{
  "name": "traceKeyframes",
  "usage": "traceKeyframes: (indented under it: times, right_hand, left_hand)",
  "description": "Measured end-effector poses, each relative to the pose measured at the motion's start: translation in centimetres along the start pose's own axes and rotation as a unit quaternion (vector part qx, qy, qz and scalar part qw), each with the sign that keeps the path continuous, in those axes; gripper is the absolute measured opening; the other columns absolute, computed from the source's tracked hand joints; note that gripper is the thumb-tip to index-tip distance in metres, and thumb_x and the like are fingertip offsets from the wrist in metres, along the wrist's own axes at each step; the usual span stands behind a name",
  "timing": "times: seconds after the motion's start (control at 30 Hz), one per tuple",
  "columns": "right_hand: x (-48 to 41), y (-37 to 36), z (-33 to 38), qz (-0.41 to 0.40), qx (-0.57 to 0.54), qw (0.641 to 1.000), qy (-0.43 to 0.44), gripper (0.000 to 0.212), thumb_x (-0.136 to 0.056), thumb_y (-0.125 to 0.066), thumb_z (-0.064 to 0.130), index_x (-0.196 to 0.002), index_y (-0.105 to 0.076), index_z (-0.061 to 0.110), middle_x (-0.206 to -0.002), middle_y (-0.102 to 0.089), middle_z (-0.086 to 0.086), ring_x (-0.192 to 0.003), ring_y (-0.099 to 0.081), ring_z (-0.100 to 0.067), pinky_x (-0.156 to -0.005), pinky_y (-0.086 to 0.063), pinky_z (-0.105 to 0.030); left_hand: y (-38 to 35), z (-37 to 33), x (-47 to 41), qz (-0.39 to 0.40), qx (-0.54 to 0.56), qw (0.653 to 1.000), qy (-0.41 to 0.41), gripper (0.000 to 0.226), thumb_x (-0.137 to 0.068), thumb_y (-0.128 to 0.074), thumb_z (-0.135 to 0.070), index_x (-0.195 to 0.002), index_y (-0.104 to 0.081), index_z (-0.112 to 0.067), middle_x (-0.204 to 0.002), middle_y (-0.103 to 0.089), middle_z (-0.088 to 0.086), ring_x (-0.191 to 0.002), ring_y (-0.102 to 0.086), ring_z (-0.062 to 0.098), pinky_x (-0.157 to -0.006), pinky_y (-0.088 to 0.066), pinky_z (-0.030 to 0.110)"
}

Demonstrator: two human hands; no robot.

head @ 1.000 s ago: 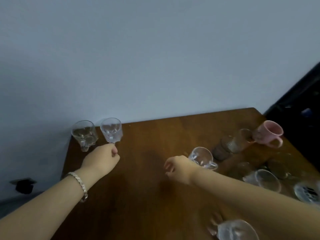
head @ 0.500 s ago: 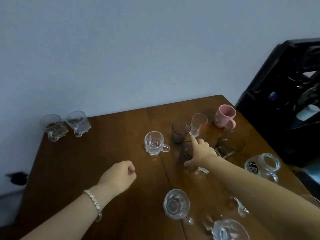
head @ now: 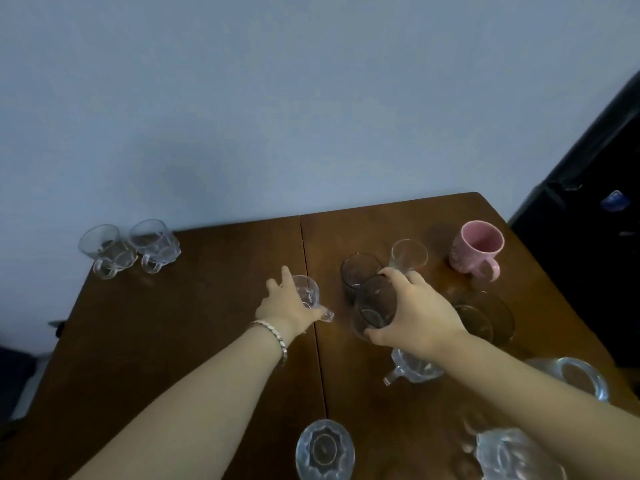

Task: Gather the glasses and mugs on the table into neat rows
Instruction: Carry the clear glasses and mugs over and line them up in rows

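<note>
My left hand (head: 287, 306) is closed around a small clear glass mug (head: 306, 296) near the middle seam of the wooden table (head: 180, 327). The fingers wrap its body and the handle points toward me. My right hand (head: 412, 310) grips a dark smoked tumbler (head: 375, 304), thumb on the near side and fingers over the far rim. The tumbler looks tilted, so I think it is lifted or just leaving the wood, but I cannot tell for sure.

The start of a row is already at the far left corner: two clear handled mugs (head: 131, 247) stand side by side, very close to the table edge and the wall.

The risks I see are mostly on the right. A second smoked tumbler (head: 360, 275) and a tall clear glass (head: 408, 254) stand just beside my right fingers, so a careless lift could knock one of them over. A wide amber glass (head: 485, 313) is just beside my wrist, and a clear mug (head: 412, 368) lies partly under my forearm; if I pull the arm back low, I may sweep it. The pink mug (head: 476, 247) is further away and seems safe.

Glass is smooth, so a loose grip may slip. If I carry both pieces to the left corner, I must not push the two mugs off the edge.
</note>
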State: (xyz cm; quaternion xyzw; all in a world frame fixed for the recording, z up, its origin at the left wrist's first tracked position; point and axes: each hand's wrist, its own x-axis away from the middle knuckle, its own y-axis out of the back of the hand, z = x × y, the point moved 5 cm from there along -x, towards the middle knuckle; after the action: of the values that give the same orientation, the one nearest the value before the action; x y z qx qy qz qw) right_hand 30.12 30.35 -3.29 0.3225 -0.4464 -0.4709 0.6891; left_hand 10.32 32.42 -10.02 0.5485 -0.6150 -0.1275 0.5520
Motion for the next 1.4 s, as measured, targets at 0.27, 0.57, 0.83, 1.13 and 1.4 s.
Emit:
traceKeyframes:
  times: [0.27, 0.57, 0.83, 1.13, 1.4]
  right_hand:
    - [-3.1, 4.5, 4.4, -0.068, -0.064, 0.994, 0.048, 0.09, -0.063, -0.08, 0.05, -0.137, -0.032, 0.034, -0.126, -0.041, 0.005, -0.11, -0.052, -0.016, -0.085, -0.054, -0.027]
    - [-13.1, -0.7, 11.2, -0.049, -0.173, 0.984, 0.001, 0.093, -0.063, -0.083, 0.039, -0.141, -0.034, 0.022, -0.128, -0.042, -0.006, -0.113, -0.052, -0.025, -0.094, -0.045, -0.034]
    - [-22.1, -6.3, 18.1, -0.022, -0.095, 0.995, 0.008, 0.091, -0.067, -0.079, 0.037, -0.141, -0.031, 0.02, -0.135, -0.039, -0.011, -0.123, -0.047, -0.035, -0.098, -0.048, -0.044]
    - [-26.3, -10.0, 21.7, -0.015, -0.051, 0.998, 0.04, 0.094, -0.076, -0.075, 0.032, -0.147, -0.017, 0.014, -0.142, -0.035, -0.013, -0.133, -0.033, -0.032, -0.098, -0.042, -0.042]
    - [-20.0, -8.0, 18.5, 0.036, 0.049, 0.995, 0.077, 0.056, -0.086, -0.062, 0.017, -0.137, -0.04, 0.011, -0.137, -0.04, -0.014, -0.129, -0.037, -0.032, -0.101, -0.041, -0.042]
  left_hand:
    - [1.0, 0.0, -4.7, -0.007, -0.029, 1.0, -0.004, 0.073, -0.074, -0.07, -0.049, -0.134, -0.04, -0.02, -0.131, -0.042, 0.007, -0.111, -0.057, 0.031, -0.082, -0.053, 0.034]
    - [13.9, 6.5, -11.4, -0.109, -0.026, 0.99, -0.082, 0.062, -0.064, -0.077, -0.031, -0.116, -0.05, -0.012, -0.116, -0.051, 0.012, -0.106, -0.058, 0.035, -0.091, -0.052, 0.042]
    - [17.8, 10.6, -16.6, -0.086, -0.12, 0.985, -0.089, 0.076, -0.075, -0.075, -0.019, -0.141, -0.038, -0.016, -0.136, -0.039, 0.015, -0.12, -0.049, 0.035, -0.101, -0.046, 0.041]
    - [18.0, 11.3, -19.0, -0.075, -0.125, 0.982, -0.121, 0.076, -0.085, -0.067, -0.016, -0.148, -0.025, -0.015, -0.155, -0.023, 0.015, -0.134, -0.04, 0.032, -0.106, -0.037, 0.036]
    - [17.3, 9.7, -13.7, -0.181, -0.134, 0.967, -0.123, 0.037, -0.087, -0.059, -0.016, -0.121, -0.049, -0.006, -0.126, -0.052, 0.016, -0.119, -0.049, 0.037, -0.094, -0.043, 0.043]
